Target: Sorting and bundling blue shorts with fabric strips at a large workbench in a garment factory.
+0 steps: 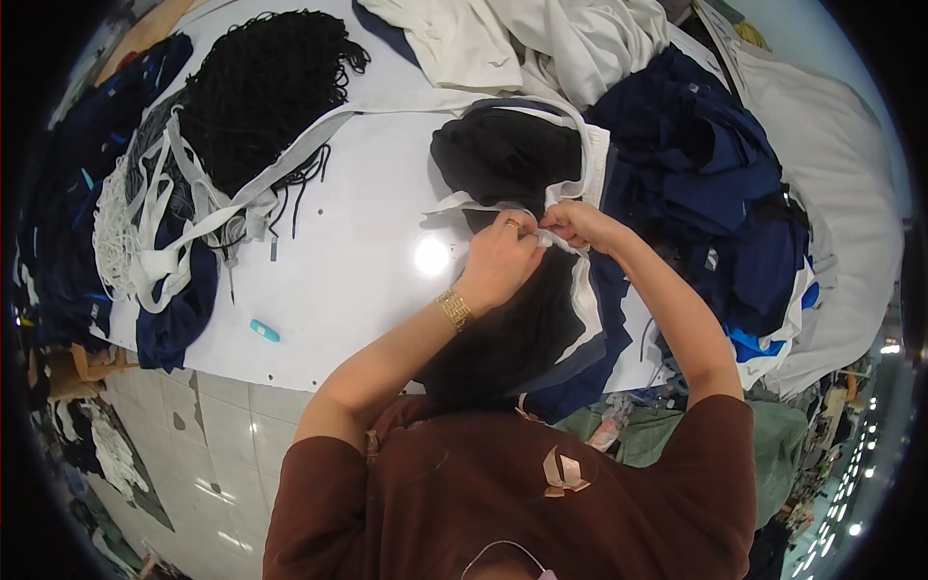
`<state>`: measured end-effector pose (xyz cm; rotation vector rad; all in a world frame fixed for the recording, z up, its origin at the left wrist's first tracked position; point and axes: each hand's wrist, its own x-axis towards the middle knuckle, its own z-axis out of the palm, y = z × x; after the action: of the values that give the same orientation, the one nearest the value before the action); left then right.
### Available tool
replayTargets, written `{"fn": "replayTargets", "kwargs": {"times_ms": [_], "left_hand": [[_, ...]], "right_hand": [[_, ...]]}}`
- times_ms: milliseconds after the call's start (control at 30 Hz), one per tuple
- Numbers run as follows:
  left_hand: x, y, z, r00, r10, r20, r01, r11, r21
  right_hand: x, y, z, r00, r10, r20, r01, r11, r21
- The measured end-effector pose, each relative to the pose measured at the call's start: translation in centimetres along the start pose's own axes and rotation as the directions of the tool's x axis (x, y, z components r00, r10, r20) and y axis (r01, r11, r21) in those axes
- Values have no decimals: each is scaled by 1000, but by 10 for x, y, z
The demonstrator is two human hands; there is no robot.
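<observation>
A bundle of black folded fabric [512,333] with white and navy layers at its right edge lies in front of me on the white table. A white fabric strip [469,201] crosses the middle of this bundle. My left hand [501,259] pinches the strip over the bundle. Close beside it, my right hand [587,228] grips the strip too, its fingertips almost meeting the left ones. The fingers partly hide the spot where the strip's ends come together.
A heap of black cords [271,92] and white cords [116,222] lies at the left, with long white strips trailing from it. A small turquoise cutter-like object [264,331] rests near the table's front edge. Navy garments [686,155] and cream fabric [580,43] are piled right and behind.
</observation>
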<state>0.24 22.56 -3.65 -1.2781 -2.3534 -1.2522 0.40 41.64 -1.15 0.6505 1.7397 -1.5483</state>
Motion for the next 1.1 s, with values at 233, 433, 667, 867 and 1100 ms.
{"fn": "replayTargets", "kwargs": {"times_ms": [233, 433, 667, 867, 1100], "left_hand": [[17, 6, -8, 997, -71, -14, 70, 997, -36], [29, -17, -4, 923, -329, 198, 362, 918, -165], [19, 0, -12, 988, -12, 155, -4, 995, 100], [15, -6, 9, 949, -255, 187, 271, 960, -66], [35, -8, -10, 755, -399, 521, 507, 858, -77]], "right_hand": [[9, 5, -4, 847, -523, 92, 515, 769, -379], [10, -10, -1, 975, -220, 38, 223, 959, -173], [12, 16, -9, 962, -270, -33, 261, 952, -159], [0, 6, -4, 981, -195, 19, 196, 977, -87], [2, 0, -5, 970, -244, 25, 245, 958, -150]]}}
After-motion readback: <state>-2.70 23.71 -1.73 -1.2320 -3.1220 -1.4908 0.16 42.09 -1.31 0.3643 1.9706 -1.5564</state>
